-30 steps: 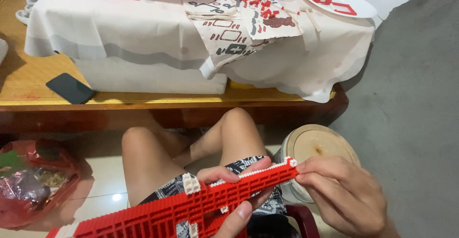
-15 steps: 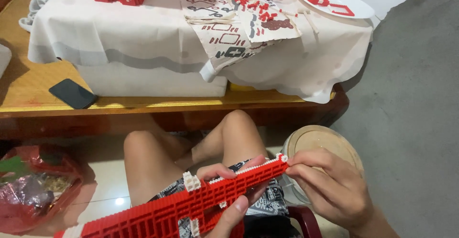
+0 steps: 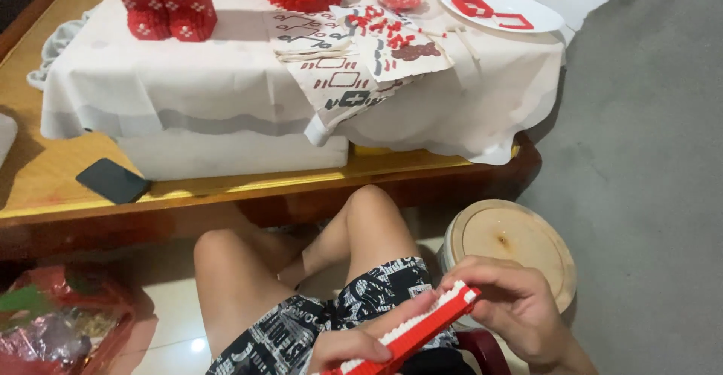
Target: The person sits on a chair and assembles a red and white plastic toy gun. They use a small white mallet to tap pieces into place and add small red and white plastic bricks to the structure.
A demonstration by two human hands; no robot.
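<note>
Soft, even indoor light; sharp picture, glare on floor tile (image 3: 197,343).

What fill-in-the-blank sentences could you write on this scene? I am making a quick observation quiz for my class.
1. Both hands, the left hand and the right hand, hold a long strip of red and ____ bricks.
2. The dark phone lies on the ____ table.
3. The white plate carries ____ pieces.

Missing words: white; wooden; red
</note>
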